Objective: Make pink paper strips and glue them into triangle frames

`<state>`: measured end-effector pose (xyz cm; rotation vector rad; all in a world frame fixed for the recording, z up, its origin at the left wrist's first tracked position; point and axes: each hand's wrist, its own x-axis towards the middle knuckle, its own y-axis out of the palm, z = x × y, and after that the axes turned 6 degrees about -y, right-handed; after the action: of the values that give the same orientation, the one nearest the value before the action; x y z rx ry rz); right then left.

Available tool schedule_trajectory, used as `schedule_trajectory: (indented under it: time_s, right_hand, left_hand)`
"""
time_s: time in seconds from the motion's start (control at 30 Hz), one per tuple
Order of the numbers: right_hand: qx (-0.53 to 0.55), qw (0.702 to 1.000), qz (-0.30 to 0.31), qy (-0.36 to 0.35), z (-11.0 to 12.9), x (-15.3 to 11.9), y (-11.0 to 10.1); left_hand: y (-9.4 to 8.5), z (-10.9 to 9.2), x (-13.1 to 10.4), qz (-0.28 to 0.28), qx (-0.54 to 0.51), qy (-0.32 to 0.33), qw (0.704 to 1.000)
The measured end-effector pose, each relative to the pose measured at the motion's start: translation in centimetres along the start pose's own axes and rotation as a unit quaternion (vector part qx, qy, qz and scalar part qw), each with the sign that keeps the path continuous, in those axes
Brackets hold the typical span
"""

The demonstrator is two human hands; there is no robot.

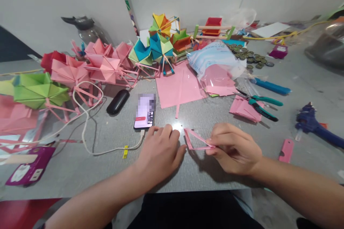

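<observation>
Thumb and fingertips of the right hand [233, 148] pinch a narrow pink paper strip bent into a triangle [187, 139], probably to hold its ends together at that corner. The triangle projects leftward from this grip, its far side just beside the thumb of the left hand [161, 146], which rests palm down, loosely curled, with nothing visible in its grasp. Beyond it, a black-framed smartphone with a lit screen [144, 111] lies face up, likely for easy viewing. Farther back, a long straight pink strip [180, 94] overlaps a flat pink paper sheet [167, 94]; pink faceted folded-paper bowls [103, 65] stand left, perhaps kept there against crushing.
</observation>
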<state>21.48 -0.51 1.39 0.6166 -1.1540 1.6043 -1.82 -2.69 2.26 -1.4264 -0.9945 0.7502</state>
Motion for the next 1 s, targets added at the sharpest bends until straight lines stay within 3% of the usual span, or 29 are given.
schedule_trajectory:
  time_s: [0.13, 0.2, 0.33, 0.43, 0.5, 0.57, 0.67, 0.8, 1.0]
  right_hand:
    - [0.054, 0.998, -0.015, 0.039, -0.1, 0.0, 0.4]
    - [0.092, 0.993, -0.014, 0.068, -0.2, -0.1, 0.8]
    - [0.174, 0.975, -0.016, 0.141, -0.5, -0.3, 1.5]
    - [0.232, 0.95, -0.014, 0.211, -0.9, -0.6, 1.9]
    - [0.26, 0.933, -0.002, 0.247, -1.1, -0.8, 2.0]
    - [0.276, 0.923, 0.006, 0.269, -1.3, -0.9, 2.1]
    - [0.264, 0.926, 0.01, 0.27, -1.3, -1.0, 2.1]
    - [0.209, 0.955, 0.02, 0.211, -1.3, -1.0, 2.0]
    - [0.186, 0.966, 0.045, 0.175, -1.5, -1.1, 2.1]
  left_hand:
    - [0.2, 0.0, -0.3, -0.126, -0.157, 0.015, 0.979]
    - [0.2, 0.0, -0.4, -0.141, -0.232, 0.019, 0.962]
    - [0.7, -0.2, -0.2, -0.055, -0.401, 0.003, 0.914]
    - [1.3, -0.5, 0.2, 0.02, -0.536, -0.052, 0.843]
    - [1.9, -0.6, 0.5, 0.033, -0.589, -0.089, 0.802]
    - [2.2, -0.7, 0.7, 0.026, -0.612, -0.112, 0.782]
    - [2.3, -0.6, 0.7, 0.026, -0.627, -0.117, 0.77]
    - [1.7, -0.6, 0.4, 0.051, -0.639, -0.105, 0.76]
    - [1.3, -0.7, 0.4, 0.039, -0.62, -0.102, 0.777]
